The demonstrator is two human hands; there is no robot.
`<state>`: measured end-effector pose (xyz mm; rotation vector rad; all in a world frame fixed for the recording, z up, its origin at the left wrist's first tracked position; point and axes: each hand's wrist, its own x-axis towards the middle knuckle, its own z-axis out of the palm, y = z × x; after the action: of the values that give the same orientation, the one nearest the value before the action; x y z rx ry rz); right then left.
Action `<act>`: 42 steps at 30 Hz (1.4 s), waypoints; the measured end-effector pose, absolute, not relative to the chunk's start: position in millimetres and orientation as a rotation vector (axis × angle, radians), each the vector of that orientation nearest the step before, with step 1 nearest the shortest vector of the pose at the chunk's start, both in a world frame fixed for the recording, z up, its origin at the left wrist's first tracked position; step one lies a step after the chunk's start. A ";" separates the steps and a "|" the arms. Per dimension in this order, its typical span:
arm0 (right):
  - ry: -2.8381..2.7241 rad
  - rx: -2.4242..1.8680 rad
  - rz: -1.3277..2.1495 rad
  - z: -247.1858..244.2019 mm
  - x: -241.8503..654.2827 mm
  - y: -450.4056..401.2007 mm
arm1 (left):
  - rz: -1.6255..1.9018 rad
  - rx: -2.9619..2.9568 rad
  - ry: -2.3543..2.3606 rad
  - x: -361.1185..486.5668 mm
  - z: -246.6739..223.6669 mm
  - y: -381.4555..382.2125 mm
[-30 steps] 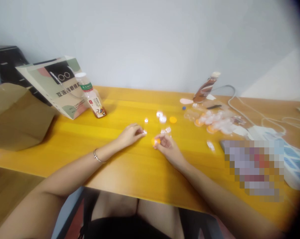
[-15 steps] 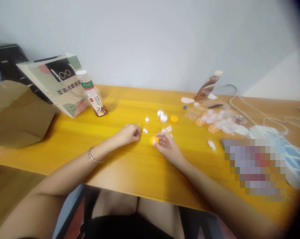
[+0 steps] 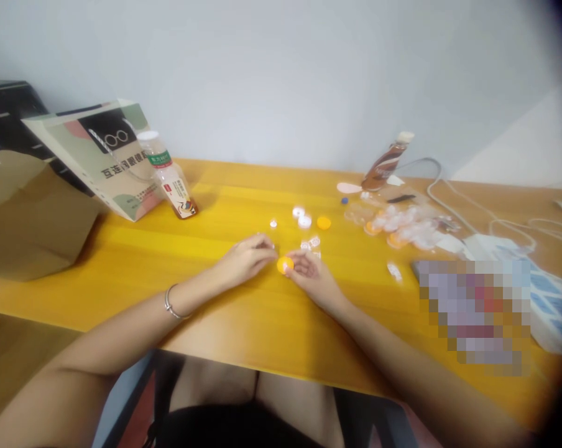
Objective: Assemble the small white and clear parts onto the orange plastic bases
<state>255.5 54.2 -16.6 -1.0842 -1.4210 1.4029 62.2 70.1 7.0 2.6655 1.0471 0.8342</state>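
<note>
Between the thumb and fingers of my right hand (image 3: 313, 275) is an orange disc (image 3: 285, 266), held just above the yellow wooden table (image 3: 216, 330). My left hand (image 3: 252, 261) is close to the disc's left side, its fingers bent forward with the tips near each other; whether they pinch something small is too blurred to tell. Beyond my hands lie a small white piece (image 3: 273, 223), white round pieces (image 3: 304, 221) and another orange disc (image 3: 324, 223). Small printed clear pieces (image 3: 314, 241) lie just past my right hand.
At the left stand a paper bag (image 3: 122, 165), a brown bag (image 3: 29, 218) and a bottle (image 3: 173, 186). A brown drink bottle (image 3: 384, 168), bagged parts (image 3: 402, 225), white cables (image 3: 477, 211) and a blue-and-white packet (image 3: 556, 305) are at the right.
My left hand has moved right toward the orange disc, and its fingers have stretched forward. The small white piece near its fingertips no longer shows. My right hand still holds the disc.
</note>
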 end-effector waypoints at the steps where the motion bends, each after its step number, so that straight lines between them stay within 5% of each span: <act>1: -1.422 -1.082 1.406 -16.4 255.7 54.4 | 0.866 2.616 1.040 63.2 8.0 68.3; 9: -1.434 -1.091 1.387 -14.3 256.7 54.7 | 0.953 2.057 1.059 69.8 6.4 67.1; 42: -1.424 -1.038 1.407 -21.5 253.3 52.7 | 0.818 2.452 1.107 83.9 9.7 65.7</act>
<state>253.3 52.7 -21.5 -1.0376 -1.4237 1.4069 83.9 65.7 9.7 2.4520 1.1066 0.8180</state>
